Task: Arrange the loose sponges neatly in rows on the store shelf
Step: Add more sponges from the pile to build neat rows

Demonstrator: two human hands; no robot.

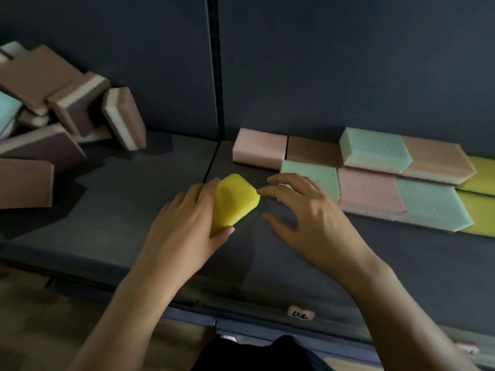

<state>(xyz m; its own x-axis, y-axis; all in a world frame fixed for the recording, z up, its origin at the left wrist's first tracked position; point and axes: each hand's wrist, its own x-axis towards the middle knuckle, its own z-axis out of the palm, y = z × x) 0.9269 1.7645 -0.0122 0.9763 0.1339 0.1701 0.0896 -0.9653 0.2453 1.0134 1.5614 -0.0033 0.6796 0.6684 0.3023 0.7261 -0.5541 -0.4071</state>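
A person's left hand point(187, 223) grips a yellow sponge point(235, 199) at the centre of the frame, thumb curled across its near end and fingers wrapped behind it, holding it over the dark store shelf point(120, 210). The right hand point(308, 218) holds nothing; its fingers are spread and loosely curved, the forefinger reaching to the sponge's right corner, apparently to steady or square it before it is set down.

The sponge is tilted, its broad yellow face turned up toward the camera and its long axis running from lower left to upper right, out of line with the laid sponges. Whether its lower edge touches the shelf cannot be told.

Right of centre, two rows of sponges point(375, 178) lie flat, edge to edge along the back panel. The front row's left end, a green sponge point(310, 180), sits just behind the right hand, and the open space beside it looks the likely slot.

At upper left, a loose heap of brown sponges point(67, 103) waits unsorted, suggesting the job is only partly done.
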